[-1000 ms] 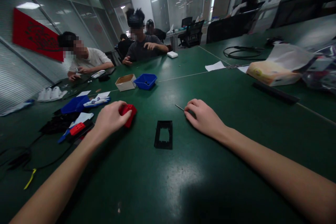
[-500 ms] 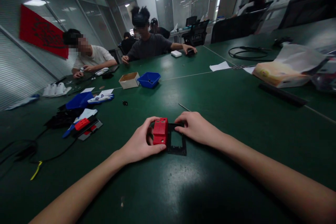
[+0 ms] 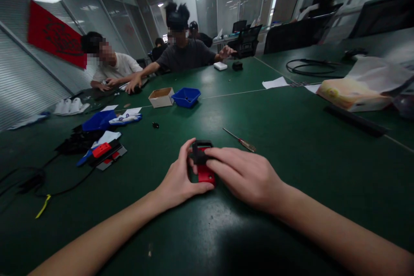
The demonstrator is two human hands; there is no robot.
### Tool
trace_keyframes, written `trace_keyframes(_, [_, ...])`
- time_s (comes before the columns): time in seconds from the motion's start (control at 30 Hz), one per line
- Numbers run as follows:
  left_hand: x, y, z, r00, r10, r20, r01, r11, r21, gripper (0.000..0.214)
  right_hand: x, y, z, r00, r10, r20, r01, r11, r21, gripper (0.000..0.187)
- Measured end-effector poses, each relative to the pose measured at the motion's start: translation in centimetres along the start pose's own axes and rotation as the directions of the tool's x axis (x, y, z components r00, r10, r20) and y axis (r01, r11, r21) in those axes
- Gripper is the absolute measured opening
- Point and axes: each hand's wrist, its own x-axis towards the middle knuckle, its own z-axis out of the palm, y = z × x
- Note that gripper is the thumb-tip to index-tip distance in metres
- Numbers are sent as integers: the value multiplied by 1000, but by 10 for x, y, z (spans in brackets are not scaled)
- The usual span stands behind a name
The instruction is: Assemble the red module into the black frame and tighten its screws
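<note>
My left hand [image 3: 177, 181] grips a red plastic block [image 3: 206, 176] from its left side, with the thumb along its near edge. The block rests low over the green table. In my right hand [image 3: 246, 172] is a black plastic frame [image 3: 203, 143], pinched between thumb and fingers and held tilted over the block's far part. My right fingers hide much of the frame, and I cannot tell whether it touches the block. Beyond my right hand lies a screwdriver [image 3: 247, 144] with a clear, reddish handle.
A blue bin [image 3: 186, 98] and a cardboard box [image 3: 161, 98] stand ahead. To the left are gloves [image 3: 129, 116], a red and black device [image 3: 106, 153] and cables [image 3: 32, 177]. A tissue pack [image 3: 351, 92] lies right. Two people sit across the green table [image 3: 291, 159].
My right hand has lifted the black frame off the table and brought it left over the red block. The screwdriver handle has come into view. Across the table, a co-worker's hands have shifted.
</note>
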Motion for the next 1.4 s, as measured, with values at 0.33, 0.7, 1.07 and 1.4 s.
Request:
trace_keyframes(0.33, [0,1,-18,987,80,137,-63,990,-125,101,-10,-6,4,943,-237,235,238,971,21,32])
trace_keyframes(0.7, [-7,6,-5,999,34,-29,-32,997,70,87,-28,7,13,973,120,196,-180,930,322,24])
trace_keyframes(1.07, [-6,6,-1,996,56,-75,-52,997,53,87,-30,11,13,939,233,251,-311,889,337,34])
trace_keyframes(1.4, [-7,-2,1,994,77,-72,-75,997,28,76,-32,14,18,892,280,354,-396,862,317,48])
